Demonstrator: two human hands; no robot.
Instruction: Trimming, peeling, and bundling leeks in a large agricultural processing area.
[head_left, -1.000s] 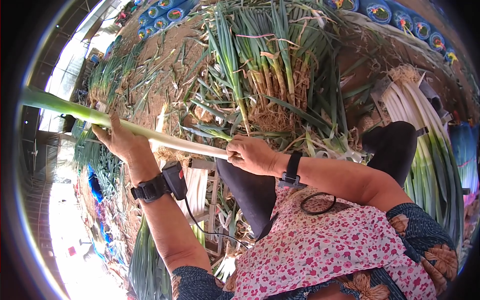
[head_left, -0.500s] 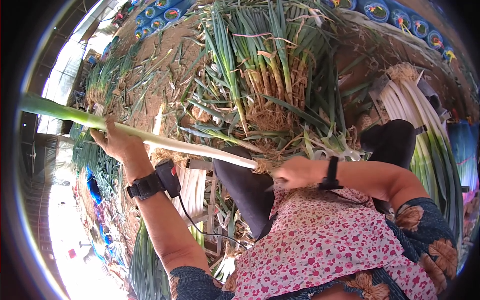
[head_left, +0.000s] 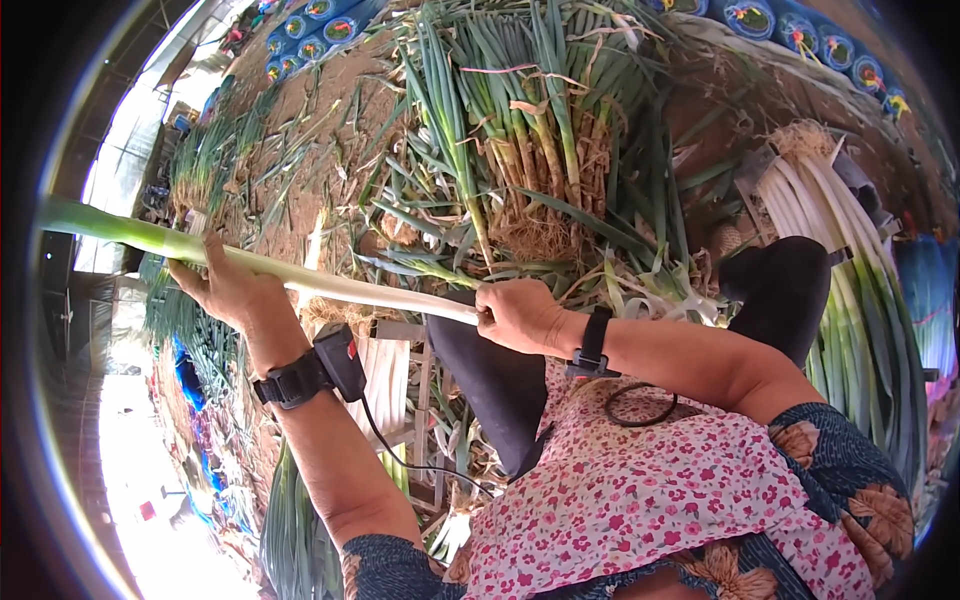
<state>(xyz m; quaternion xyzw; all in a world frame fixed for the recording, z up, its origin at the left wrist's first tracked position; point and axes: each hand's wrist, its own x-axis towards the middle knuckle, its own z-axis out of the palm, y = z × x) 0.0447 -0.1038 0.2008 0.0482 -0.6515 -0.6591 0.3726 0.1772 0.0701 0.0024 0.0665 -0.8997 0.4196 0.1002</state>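
A long green onion with a white stalk and green top slants across in front of me, its leafy end off to the left. My left hand holds it around the upper stalk, with the thumb and a finger showing at its edges. At the lower, white end my right hand is closed around the stalk, and its fingers cover the root end. Whether a tool is also in that hand cannot be seen. Below lies my dark trouser knee.
A large pile of untrimmed green onions with brown roots stands ahead. Peeled white-stalked ones lie at the right, others on a crate at the left. Leaf scraps litter the soil. Blue wrapped rolls line the back.
My right hand has moved left and closed on the white end of the green onion, where roots showed before. The left hand has shifted slightly left, still holding the stalk.
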